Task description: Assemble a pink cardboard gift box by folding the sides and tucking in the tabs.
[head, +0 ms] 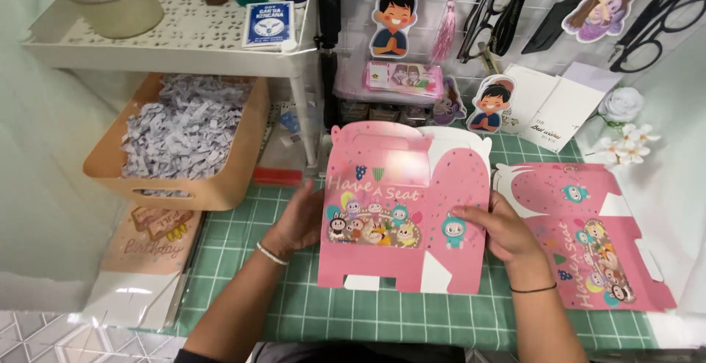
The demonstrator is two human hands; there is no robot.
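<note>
Green gridded cutting mat [243, 256] covered the bench, with a white shelf unit [184, 47] behind. Both hands held 1 pink flat-folded carton [404, 208] upright on the mat. The left hand [298, 219] gripped its left edge, fingers tucked behind the panel; the right hand [507, 234] pinched the right edge, thumb on the front face, apparently to steady it. Right of that grip lay a 2nd pink carton blank [588, 238], flat. Left of the left grip sat a wooden tray of shredded paper [184, 131].
</note>
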